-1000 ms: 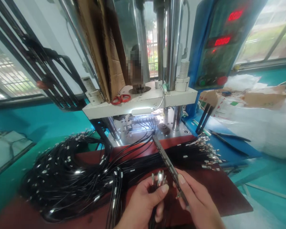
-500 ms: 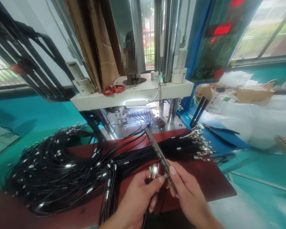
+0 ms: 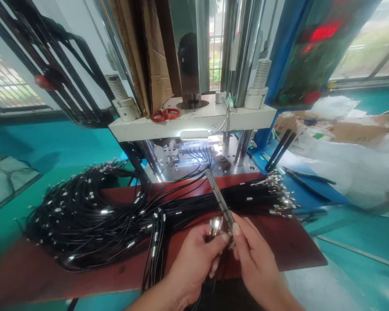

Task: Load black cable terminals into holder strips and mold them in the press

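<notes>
My left hand (image 3: 197,259) is closed around several black cables, whose shiny metal connectors (image 3: 215,225) stick up above the thumb. Fingers of my right hand (image 3: 254,255) grip the near end of a long, narrow metal bar with slots along it (image 3: 218,194), which slants away to the upper left. At the bar's near end, small metal parts show between the two hands; the left thumb is close to them. Below the hands, the cables hang down out of view. A large coiled bundle of black cables (image 3: 94,216) lies across the reddish-brown board (image 3: 298,246), under the bar.
Behind stands a press with a white plate (image 3: 194,121); cables run into its lit lower mould (image 3: 194,153). Red-handled scissors (image 3: 165,114) rest on the plate. At the right, black pliers-like tools (image 3: 307,181) lie on a blue surface near white bags (image 3: 343,160).
The whole scene has shifted slightly right in the view as the head moved. Both hands keep their hold, with the left thumb still near the bar's end.
</notes>
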Motion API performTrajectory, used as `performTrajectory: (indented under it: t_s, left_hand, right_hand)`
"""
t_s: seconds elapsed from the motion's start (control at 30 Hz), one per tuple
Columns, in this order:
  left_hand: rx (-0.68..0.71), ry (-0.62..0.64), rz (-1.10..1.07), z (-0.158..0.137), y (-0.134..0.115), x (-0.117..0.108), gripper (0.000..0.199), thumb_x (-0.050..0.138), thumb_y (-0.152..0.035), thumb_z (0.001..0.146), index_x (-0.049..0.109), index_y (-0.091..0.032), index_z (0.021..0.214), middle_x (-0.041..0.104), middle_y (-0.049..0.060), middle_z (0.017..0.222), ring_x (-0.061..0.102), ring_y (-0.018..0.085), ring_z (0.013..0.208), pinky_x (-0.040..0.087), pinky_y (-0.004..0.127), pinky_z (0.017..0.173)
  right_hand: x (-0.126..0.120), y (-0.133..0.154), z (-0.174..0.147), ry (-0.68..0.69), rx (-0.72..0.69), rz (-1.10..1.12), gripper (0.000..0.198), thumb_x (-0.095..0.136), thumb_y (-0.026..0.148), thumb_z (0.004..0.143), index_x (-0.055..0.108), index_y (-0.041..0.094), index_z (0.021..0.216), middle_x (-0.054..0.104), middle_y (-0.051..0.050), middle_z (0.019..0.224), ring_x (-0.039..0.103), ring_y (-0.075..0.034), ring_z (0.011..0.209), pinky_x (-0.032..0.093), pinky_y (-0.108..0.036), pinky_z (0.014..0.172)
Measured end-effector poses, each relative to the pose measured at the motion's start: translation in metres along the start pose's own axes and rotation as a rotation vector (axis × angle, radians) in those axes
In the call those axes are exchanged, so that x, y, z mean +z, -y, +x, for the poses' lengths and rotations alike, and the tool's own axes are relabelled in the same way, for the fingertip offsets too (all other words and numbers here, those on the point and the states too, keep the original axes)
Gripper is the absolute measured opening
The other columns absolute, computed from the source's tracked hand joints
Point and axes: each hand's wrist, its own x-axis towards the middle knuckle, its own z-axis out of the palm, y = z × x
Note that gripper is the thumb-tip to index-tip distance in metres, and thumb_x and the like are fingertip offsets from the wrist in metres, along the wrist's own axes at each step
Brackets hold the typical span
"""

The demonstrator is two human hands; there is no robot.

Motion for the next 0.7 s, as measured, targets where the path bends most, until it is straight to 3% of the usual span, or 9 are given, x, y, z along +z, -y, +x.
performTrajectory:
  t_s: [0.03, 0.1, 0.2, 0.33, 0.43, 0.6, 0.7]
  left_hand:
    - [0.002, 0.003, -0.015, 0.000, 0.000, -0.002, 0.026, 0.064, -0.039, 0.080, 0.055, -0.015, 0.073, 0.047, -0.006, 0.056, 0.031, 0.003, 0.038, 0.025, 0.017, 0.036]
    - [0.009, -0.019, -0.055, 0.000, -0.002, -0.008, 0.026, 0.067, -0.037, 0.079, 0.057, -0.014, 0.076, 0.052, -0.003, 0.060, 0.041, 0.005, 0.045, 0.034, 0.017, 0.043]
    - [0.009, -0.103, -0.166, 0.000, -0.005, -0.018, 0.026, 0.068, -0.036, 0.079, 0.060, -0.011, 0.084, 0.058, 0.001, 0.070, 0.052, 0.008, 0.059, 0.044, 0.021, 0.058]
    - [0.024, -0.107, -0.323, 0.002, -0.007, -0.023, 0.029, 0.065, -0.037, 0.082, 0.063, -0.013, 0.099, 0.055, 0.000, 0.073, 0.049, 0.007, 0.056, 0.041, 0.020, 0.052]
    - [0.035, -0.084, -0.343, 0.003, -0.007, -0.021, 0.032, 0.062, -0.041, 0.083, 0.063, -0.016, 0.104, 0.051, -0.003, 0.066, 0.041, 0.005, 0.045, 0.031, 0.018, 0.041]
    - [-0.008, -0.107, -0.173, 0.001, -0.005, -0.013, 0.031, 0.067, -0.043, 0.077, 0.059, -0.014, 0.070, 0.048, -0.006, 0.050, 0.032, 0.003, 0.032, 0.022, 0.017, 0.032]
    - [-0.022, -0.084, -0.004, 0.000, -0.002, -0.010, 0.034, 0.067, -0.045, 0.076, 0.057, -0.015, 0.064, 0.047, -0.005, 0.042, 0.033, 0.005, 0.029, 0.025, 0.017, 0.030]
  right_hand:
    - [0.000, 0.000, 0.000, 0.003, 0.013, 0.011, 0.040, 0.040, 0.040, 0.095, 0.053, 0.029, 0.131, 0.060, -0.006, 0.118, 0.057, -0.021, 0.100, 0.045, -0.033, 0.094]
    - [-0.002, 0.003, 0.000, 0.023, 0.124, 0.098, 0.042, 0.040, 0.044, 0.095, 0.053, 0.027, 0.131, 0.064, -0.005, 0.101, 0.058, -0.016, 0.072, 0.052, -0.027, 0.070]
    - [-0.009, 0.008, -0.001, 0.004, 0.288, 0.261, 0.048, 0.042, 0.051, 0.092, 0.056, 0.021, 0.128, 0.058, -0.001, 0.071, 0.045, -0.012, 0.051, 0.042, -0.022, 0.045]
    - [-0.014, 0.008, -0.003, 0.029, 0.322, 0.332, 0.051, 0.046, 0.055, 0.090, 0.059, 0.020, 0.124, 0.051, 0.001, 0.064, 0.040, -0.011, 0.050, 0.036, -0.021, 0.043]
    - [-0.014, 0.005, -0.003, 0.076, 0.342, 0.323, 0.050, 0.046, 0.056, 0.089, 0.060, 0.021, 0.122, 0.051, 0.001, 0.064, 0.041, -0.011, 0.050, 0.035, -0.022, 0.044]
    - [-0.015, 0.002, -0.001, 0.135, 0.325, 0.332, 0.050, 0.044, 0.054, 0.091, 0.058, 0.021, 0.125, 0.052, 0.001, 0.065, 0.040, -0.011, 0.049, 0.033, -0.023, 0.044]
    - [-0.017, 0.003, 0.001, 0.190, 0.309, 0.336, 0.047, 0.044, 0.051, 0.093, 0.056, 0.022, 0.128, 0.056, 0.000, 0.071, 0.041, -0.010, 0.052, 0.035, -0.022, 0.046]
